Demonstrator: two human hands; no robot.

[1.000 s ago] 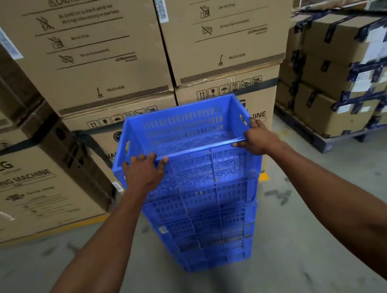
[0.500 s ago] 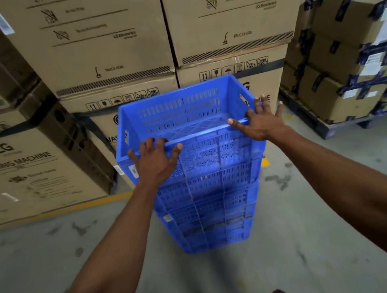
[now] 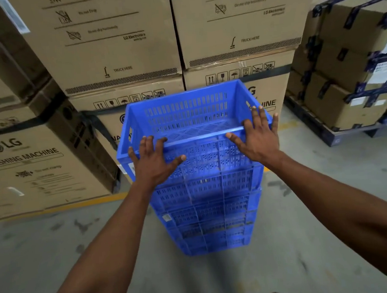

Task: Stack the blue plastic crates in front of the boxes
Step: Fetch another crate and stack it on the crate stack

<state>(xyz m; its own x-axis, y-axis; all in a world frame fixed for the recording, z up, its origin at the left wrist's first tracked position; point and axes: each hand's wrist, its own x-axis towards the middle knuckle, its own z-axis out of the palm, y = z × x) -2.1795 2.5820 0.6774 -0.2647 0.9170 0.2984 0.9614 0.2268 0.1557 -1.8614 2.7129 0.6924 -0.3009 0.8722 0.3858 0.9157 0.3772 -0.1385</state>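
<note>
Warehouse floor of grey concrete [image 3: 57, 265], marked by a yellow painted line [image 3: 84, 203] that runs along the foot of the stock. From my remote station I see a wall of large cardboard boxes [image 3: 111, 43] filling the background, stacked two high and printed with handling symbols and "TRUCK HERE"; a further box lettered "WASHING MACHINE" [image 3: 31, 169] stands at the left. At the right, smaller cartons bound with dark tape [image 3: 354, 64] sit on a pallet [image 3: 328, 133].

Centre: the stack of blue plastic crates [image 3: 207, 204] stands on the floor directly in front of the boxes, its far side close to them. The top crate [image 3: 187, 116] sits upright and empty on the crates below, its slotted walls and lattice base visible.

Left hand [image 3: 153, 164]: fingers straight and spread, the fingertips at the near rim of the top crate and the thumb splayed across the near wall below it. It grasps nothing.

Right hand [image 3: 259, 137]: likewise flat and fanned, fingers extended over the near right corner of the rim, the thumb pointing inward along the near edge. Nothing is gripped. I cannot tell whether either palm presses on the plastic or merely lies against it.
</note>
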